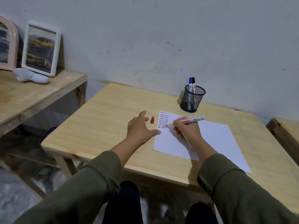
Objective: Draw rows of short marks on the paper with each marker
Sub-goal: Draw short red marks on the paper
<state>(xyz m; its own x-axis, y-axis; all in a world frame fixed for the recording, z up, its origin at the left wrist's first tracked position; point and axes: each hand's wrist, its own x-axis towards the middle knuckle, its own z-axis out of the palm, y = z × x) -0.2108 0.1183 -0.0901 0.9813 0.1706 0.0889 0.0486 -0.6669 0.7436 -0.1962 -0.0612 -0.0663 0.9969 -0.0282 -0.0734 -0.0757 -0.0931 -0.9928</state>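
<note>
A person in olive sleeves is sitting at a pale wooden table, marking a white sheet of paper. The right hand is gripping a red marker, its fingers curled round the barrel and pinching it near the nib, with the white tail end slanting up and away past the knuckles. The tip is touching the paper just ahead of those fingertips, at the lower edge of a block of short marks in red and dark ink filling the sheet's far left corner. The left hand is lying flat on the table, fingers spread and straight, the thumb reaching the paper's left edge. The marker's red cap is standing on the wood just beyond the left fingertips, between them and the marks. Well beyond the right hand's knuckles, a black mesh pen cup is holding two more markers, one with a blue cap and the other apparently dark-capped, though the dim light is making that hard to confirm.
</note>
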